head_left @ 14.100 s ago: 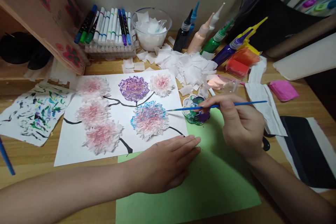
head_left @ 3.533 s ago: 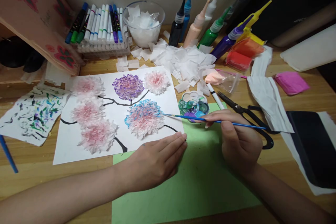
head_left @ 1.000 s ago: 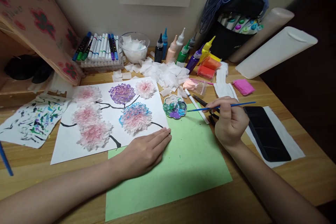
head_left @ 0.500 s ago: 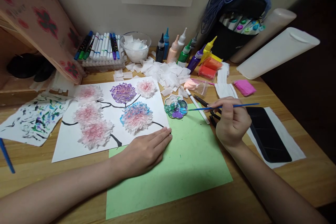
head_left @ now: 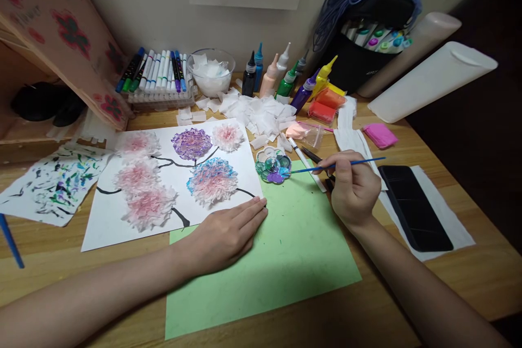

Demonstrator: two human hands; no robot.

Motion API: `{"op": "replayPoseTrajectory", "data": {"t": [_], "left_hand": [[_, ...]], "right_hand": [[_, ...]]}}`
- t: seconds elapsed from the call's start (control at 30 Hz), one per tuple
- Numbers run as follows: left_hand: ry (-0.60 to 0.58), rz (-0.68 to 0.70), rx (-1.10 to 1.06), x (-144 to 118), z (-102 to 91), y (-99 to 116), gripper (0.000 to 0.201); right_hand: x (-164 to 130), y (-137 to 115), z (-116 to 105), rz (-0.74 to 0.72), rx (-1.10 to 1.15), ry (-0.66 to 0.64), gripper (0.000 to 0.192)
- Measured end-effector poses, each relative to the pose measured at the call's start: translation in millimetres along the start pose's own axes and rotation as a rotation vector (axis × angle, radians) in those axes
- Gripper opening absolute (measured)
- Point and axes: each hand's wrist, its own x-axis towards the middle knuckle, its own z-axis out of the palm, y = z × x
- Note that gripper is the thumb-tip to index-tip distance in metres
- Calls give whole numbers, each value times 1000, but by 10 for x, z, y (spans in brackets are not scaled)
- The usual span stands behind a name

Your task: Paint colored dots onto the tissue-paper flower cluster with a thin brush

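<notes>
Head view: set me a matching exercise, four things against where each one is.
Things:
1 brush
2 left hand
3 palette
4 phone

Places:
A flat on the white and green sheets
B on white paper at the right
C in the right hand
D at the green sheet's far edge, under the brush tip

Pairs: 1-C, 2-A, 3-D, 4-B

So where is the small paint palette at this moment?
In the head view, the paint palette sits mid-table, at the green paper's top edge, right of the flower picture, touched by the brush tip.

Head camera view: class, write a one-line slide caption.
Right hand dips a blue paintbrush into the palette; left hand steadies the flower picture.
</notes>
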Motion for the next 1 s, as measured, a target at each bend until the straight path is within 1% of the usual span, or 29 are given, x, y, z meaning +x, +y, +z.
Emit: {"op": "replayPoseTrajectory", "data": {"t": [0.13,0.33,0.6,0.73,0.8,0.9,1.0], "left_hand": [[-3,-2,-1,-4,3,-3,41],[5,-2,2,-11,11,1,40],[1,-6,-1,-9,7,1,43],[7,-1,10,-9,11,-4,41],[12,0,20,-6,12,-5,40],[8,0,27,-2,11,-1,38],[-17,-11,8,-1,13,11,39]], "right_hand": [[3,-11,-3,5,-6,40,30],[2,0,-6,-5,-15,-8,28],[5,-24,7,28,-9,38,30],[18,-35,12,30,25,96,30],[29,-52,11,55,66,139,30],[37,-103,17,139,182,186,30],[0,-185,59,233,311,183,26]]}}
